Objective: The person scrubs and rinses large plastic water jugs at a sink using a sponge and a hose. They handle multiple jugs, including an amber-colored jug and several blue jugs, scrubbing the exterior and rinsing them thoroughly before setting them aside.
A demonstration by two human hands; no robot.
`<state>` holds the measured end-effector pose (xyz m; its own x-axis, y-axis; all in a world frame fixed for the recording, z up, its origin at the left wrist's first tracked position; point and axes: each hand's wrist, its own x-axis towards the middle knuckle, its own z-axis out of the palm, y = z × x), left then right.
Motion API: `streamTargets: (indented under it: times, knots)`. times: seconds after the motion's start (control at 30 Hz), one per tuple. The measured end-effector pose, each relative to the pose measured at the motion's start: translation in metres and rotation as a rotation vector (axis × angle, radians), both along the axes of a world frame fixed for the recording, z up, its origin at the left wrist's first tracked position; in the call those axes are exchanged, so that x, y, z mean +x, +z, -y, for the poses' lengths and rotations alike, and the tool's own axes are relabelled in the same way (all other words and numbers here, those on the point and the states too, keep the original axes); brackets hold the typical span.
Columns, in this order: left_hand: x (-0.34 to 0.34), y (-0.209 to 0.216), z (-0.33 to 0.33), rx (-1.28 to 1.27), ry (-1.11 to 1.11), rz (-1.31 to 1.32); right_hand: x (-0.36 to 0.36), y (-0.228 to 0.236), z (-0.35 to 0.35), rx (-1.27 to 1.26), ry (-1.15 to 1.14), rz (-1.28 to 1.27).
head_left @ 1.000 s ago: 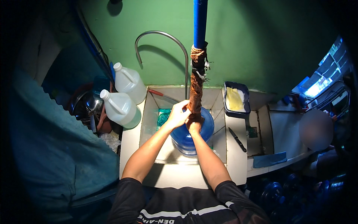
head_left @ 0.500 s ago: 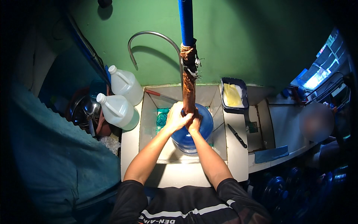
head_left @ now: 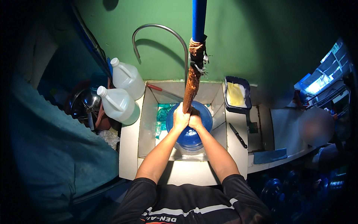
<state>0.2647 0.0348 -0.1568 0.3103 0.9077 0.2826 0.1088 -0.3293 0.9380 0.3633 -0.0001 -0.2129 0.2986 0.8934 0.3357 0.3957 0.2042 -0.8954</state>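
Note:
Both my hands are wrapped round the lower, brown part of a long pole (head_left: 193,80), whose upper part is blue. My left hand (head_left: 181,120) and my right hand (head_left: 195,120) are closed side by side on it. Beneath them a big round blue water jug (head_left: 190,139) stands in a tiled sink basin (head_left: 147,138). The pole's lower end is hidden by my hands, so whether it goes into the jug's mouth I cannot tell. Green pieces (head_left: 163,114) lie in the basin, left of the jug.
A curved metal faucet (head_left: 160,26) rises behind the basin, beside a red-handled tool (head_left: 156,88). Two white plastic jugs (head_left: 118,106) stand left. To the right are a dark tub (head_left: 238,108) with a yellow cloth and a black-handled knife (head_left: 238,136). A person (head_left: 317,127) is farther right.
The pole now leans more to the right at its top. My hands have drawn closer together round it. The whole view has shifted slightly.

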Motion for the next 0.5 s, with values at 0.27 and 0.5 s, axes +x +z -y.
streamTargets:
  times: [0.27,0.5]
  knots:
    - [0.0,0.01,0.007,0.047,0.052,-0.146,-0.002,-0.005,0.005,-0.077,-0.023,0.041]
    - [0.002,-0.001,0.007,-0.052,0.085,-0.265,-0.015,-0.026,0.012,-0.601,-0.096,0.228]
